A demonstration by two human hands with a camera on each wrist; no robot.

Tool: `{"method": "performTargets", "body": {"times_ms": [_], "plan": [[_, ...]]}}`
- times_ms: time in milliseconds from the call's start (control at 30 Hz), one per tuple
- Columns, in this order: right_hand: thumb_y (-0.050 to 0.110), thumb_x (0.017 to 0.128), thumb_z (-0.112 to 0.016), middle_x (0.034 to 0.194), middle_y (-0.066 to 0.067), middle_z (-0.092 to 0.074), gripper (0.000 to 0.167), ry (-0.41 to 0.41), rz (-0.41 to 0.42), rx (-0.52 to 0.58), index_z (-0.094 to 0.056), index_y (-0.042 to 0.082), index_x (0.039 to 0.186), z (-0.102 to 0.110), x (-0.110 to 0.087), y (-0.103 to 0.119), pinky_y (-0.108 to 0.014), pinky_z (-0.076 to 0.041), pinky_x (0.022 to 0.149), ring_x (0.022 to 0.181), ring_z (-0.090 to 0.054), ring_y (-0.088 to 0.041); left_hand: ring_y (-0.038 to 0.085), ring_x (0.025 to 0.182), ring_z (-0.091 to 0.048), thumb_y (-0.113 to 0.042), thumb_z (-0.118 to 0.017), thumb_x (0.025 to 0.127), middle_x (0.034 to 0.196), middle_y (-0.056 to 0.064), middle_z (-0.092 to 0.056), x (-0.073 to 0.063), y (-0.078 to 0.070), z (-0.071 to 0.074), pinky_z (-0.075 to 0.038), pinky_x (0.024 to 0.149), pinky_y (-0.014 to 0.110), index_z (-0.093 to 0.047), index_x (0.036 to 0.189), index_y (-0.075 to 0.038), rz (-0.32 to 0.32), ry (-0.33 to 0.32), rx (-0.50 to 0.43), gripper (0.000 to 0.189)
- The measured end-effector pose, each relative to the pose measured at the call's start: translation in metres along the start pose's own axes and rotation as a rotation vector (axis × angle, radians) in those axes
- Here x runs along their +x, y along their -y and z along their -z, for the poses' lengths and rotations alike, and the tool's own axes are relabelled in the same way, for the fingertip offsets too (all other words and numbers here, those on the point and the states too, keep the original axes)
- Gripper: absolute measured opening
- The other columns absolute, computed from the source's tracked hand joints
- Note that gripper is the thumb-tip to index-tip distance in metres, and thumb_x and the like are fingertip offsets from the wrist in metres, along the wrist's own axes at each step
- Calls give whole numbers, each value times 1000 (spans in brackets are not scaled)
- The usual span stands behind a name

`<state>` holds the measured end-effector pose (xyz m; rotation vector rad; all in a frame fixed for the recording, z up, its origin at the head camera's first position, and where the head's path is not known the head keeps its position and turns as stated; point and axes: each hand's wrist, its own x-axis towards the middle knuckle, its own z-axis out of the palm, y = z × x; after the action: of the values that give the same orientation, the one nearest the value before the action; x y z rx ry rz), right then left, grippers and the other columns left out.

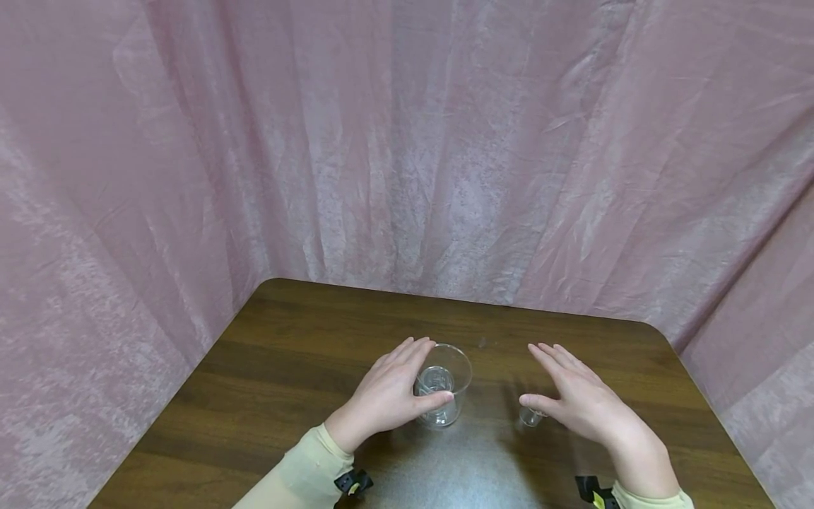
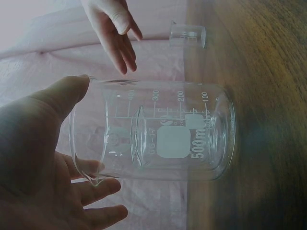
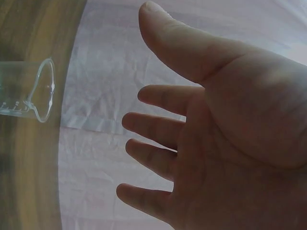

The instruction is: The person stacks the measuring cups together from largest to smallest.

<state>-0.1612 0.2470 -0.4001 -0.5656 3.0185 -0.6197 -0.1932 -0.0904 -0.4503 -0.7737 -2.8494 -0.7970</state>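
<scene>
A large clear glass beaker with 500 ml markings stands upright on the table. Inside it shows a smaller glass beaker. My left hand is at the large beaker's rim, thumb on one side and the fairly straight fingers on the other. To the right, a tiny clear beaker with a spout stands on the table. Over it hovers my right hand, thumb apart from the extended fingers. In the right wrist view this palm holds nothing, and the tiny beaker sits beyond the fingertips.
The brown wooden table has rounded far corners. Pink velvety curtains hang behind it and along both sides. Black straps sit at the wrists over pale sleeves.
</scene>
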Motion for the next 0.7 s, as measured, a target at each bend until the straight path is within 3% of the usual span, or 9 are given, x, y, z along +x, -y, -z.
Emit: {"method": "performTargets", "body": {"times_ms": [700], "plan": [[47, 95, -86, 162, -30, -50, 89, 88, -63, -50, -51, -1, 162, 4, 0, -10, -76, -42, 111, 146, -48, -57, 37, 161, -38, -69, -72, 98, 171, 11, -47, -1, 0, 0, -37, 124, 65, -47, 167, -11, 0, -1, -7, 93]]}}
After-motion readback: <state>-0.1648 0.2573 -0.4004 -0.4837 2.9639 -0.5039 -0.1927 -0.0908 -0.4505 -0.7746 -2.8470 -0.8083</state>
